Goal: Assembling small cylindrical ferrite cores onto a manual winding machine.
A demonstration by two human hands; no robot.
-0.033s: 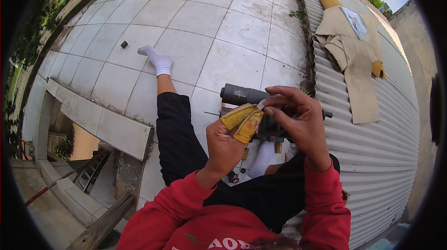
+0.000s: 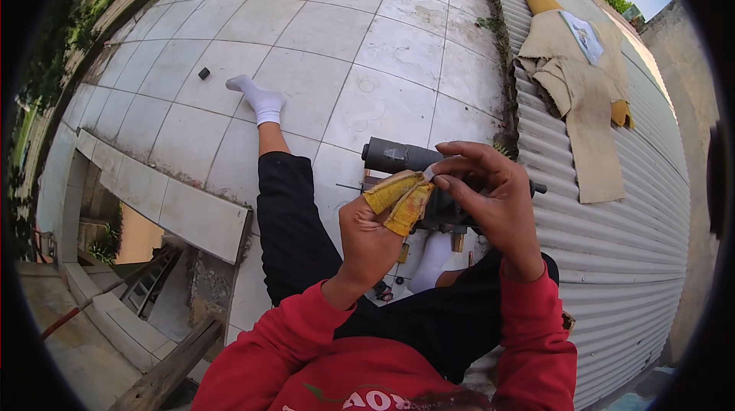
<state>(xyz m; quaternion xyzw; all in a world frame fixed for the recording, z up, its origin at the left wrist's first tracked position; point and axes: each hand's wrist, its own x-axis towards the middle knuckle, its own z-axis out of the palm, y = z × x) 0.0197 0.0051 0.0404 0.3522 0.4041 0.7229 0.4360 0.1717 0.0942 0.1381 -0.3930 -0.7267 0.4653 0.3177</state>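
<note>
My left hand [image 2: 364, 236] is closed, with yellow, worn finger covers [image 2: 407, 208] over its thumb and finger. At their tips is a small whitish piece [image 2: 429, 173], too small to name. My right hand [image 2: 494, 198] pinches at this piece from the other side, its thumb and a finger meeting there and the forefinger raised above. Just beyond and below both hands stands a dark machine with a thick black cylinder [image 2: 398, 155] lying across it. Much of the machine is hidden behind my right hand.
My white-socked foot [image 2: 264, 102] rests on pale floor tiles [image 2: 383, 104]; a small black block [image 2: 204, 73] lies farther left. Corrugated roofing [image 2: 612, 258] borders the right, with beige cloth [image 2: 589, 150] on it. At lower left is an opening with a ladder [image 2: 149, 281] and wooden beam [image 2: 168, 369].
</note>
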